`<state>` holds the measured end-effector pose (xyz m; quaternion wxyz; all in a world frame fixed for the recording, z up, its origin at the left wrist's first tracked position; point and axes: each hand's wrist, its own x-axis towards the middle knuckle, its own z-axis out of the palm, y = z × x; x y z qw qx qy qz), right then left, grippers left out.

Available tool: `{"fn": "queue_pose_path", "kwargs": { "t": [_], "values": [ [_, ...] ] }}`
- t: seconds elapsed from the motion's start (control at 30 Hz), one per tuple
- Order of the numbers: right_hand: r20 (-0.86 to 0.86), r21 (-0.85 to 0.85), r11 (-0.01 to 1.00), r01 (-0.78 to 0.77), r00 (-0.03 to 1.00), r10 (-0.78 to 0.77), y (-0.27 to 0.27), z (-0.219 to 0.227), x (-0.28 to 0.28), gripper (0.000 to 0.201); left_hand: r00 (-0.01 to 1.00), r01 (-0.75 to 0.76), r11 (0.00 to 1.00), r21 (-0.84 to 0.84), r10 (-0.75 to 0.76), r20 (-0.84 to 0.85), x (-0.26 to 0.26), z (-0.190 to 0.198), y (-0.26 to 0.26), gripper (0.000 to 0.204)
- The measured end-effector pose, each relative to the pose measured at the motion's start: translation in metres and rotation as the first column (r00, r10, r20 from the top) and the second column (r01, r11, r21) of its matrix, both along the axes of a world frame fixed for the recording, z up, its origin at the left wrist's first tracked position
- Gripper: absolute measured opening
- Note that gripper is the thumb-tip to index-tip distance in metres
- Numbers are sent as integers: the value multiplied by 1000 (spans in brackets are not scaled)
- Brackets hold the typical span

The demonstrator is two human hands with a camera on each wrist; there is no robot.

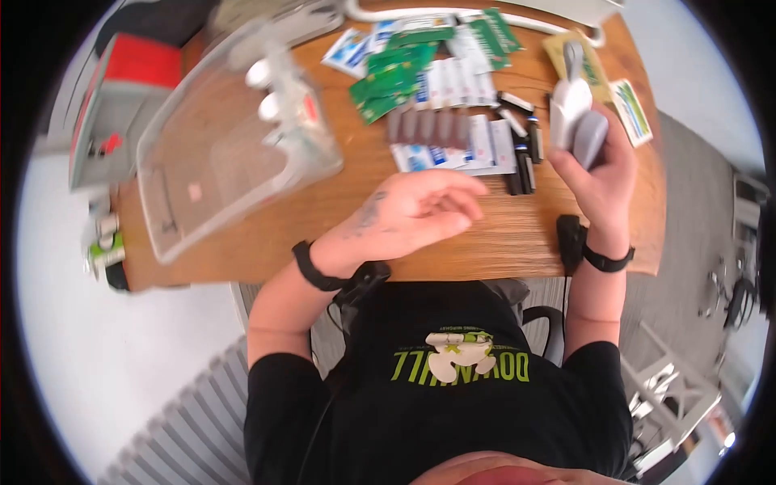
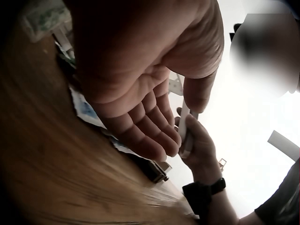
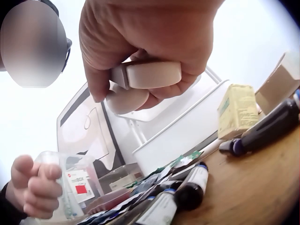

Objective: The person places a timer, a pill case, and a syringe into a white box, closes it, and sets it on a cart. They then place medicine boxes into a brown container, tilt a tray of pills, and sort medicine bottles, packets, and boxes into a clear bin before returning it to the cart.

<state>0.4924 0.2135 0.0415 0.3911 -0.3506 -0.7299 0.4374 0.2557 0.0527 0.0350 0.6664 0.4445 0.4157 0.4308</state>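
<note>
My right hand (image 1: 610,170) grips a white and grey plastic object (image 1: 572,113) above the right part of the table; in the right wrist view its rounded ends (image 3: 153,75) stick out between thumb and fingers. My left hand (image 1: 420,206) hovers over the table's front middle, fingers loosely bent, holding nothing. Beyond it lie brown tubes in a row (image 1: 428,128) on white and blue packets (image 1: 493,145), with green packets (image 1: 396,73) behind. Small dark bottles (image 1: 524,166) with white labels lie between the packets and my right hand.
A clear plastic bin (image 1: 158,210) stands on the table's left, with white-capped containers at its right side. Further left is a grey and red box (image 1: 141,61). A yellowish packet (image 1: 594,69) and a white-green card (image 1: 630,109) lie back right. A black device (image 1: 571,238) sits near the front edge.
</note>
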Motion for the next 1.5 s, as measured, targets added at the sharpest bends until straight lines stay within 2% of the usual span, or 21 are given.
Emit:
{"fn": "queue_pose_path", "kwargs": {
  "t": [0.13,0.2,0.27,0.43,0.5,0.53,0.6,0.63,0.7,0.8,0.83,0.9,0.97,1.0,1.03,1.1,1.13,1.23,1.33,1.43,1.5],
  "values": [
    [34,161,967,-197,980,194,-13,-2,-1,65,960,-209,963,170,235,-153,25,22,6,43],
    [94,299,914,-275,962,258,-19,3,-8,63,908,-324,921,218,367,-203,35,28,10,41],
    [152,404,852,-333,943,297,-25,8,-16,58,868,-315,884,345,416,-272,39,29,12,38],
    [93,448,842,-300,953,290,-34,9,-22,60,784,-308,806,506,517,-345,46,26,9,30],
    [56,440,837,-325,940,336,-34,9,-21,63,728,-398,710,581,630,-272,51,27,9,24],
    [-29,381,874,-300,941,336,-34,6,-19,65,695,-438,658,613,680,-233,53,29,8,21],
    [-199,247,933,-260,929,311,-35,-3,-14,67,714,-562,592,577,700,-23,45,42,-3,21],
    [-254,266,939,-219,923,288,-31,-8,-13,69,697,-585,559,587,717,13,34,54,-13,23],
    [-288,182,973,-143,938,192,-25,-8,-8,67,574,-559,454,694,816,-71,-1,89,-45,29],
    [-265,177,982,-73,957,119,-20,-3,-10,60,224,-515,320,795,946,-235,-46,148,-69,34],
    [-260,176,982,-64,959,109,-19,-3,-10,59,87,-431,385,816,918,-387,-61,164,-71,31],
    [-254,198,979,-48,962,99,-18,-4,-12,56,-33,-410,690,596,642,-766,-95,191,-83,29],
    [-237,223,974,-41,967,95,-18,-6,-13,55,64,-320,877,359,397,-915,-125,195,-75,27],
    [-235,206,978,-36,968,85,-19,-6,-14,54,99,-233,926,296,326,-940,-135,190,-69,28],
    [-233,191,981,-32,969,77,-19,-6,-15,54,104,-185,969,161,183,-978,-141,189,-61,29],
    [-228,182,983,-15,972,57,-19,-7,-16,53,92,-85,989,-118,-110,-990,-150,189,-43,33],
    [-224,187,982,-3,973,45,-16,-8,-17,52,37,-23,988,-153,-152,-988,-153,183,-36,31],
    [-207,175,984,29,978,7,-13,-11,-18,51,105,110,957,-270,-281,-954,-154,166,-17,29],
    [-186,155,986,56,982,-26,-9,-12,-16,50,139,115,931,-346,-360,-923,-159,141,-12,24],
    [-173,151,985,81,983,-54,-4,-14,-15,49,-17,296,907,-299,-308,-951,-166,123,-6,20],
    [-166,146,985,88,984,-63,-4,-16,-15,48,-18,283,852,-441,-455,-890,-166,121,7,24]
  ]
}}
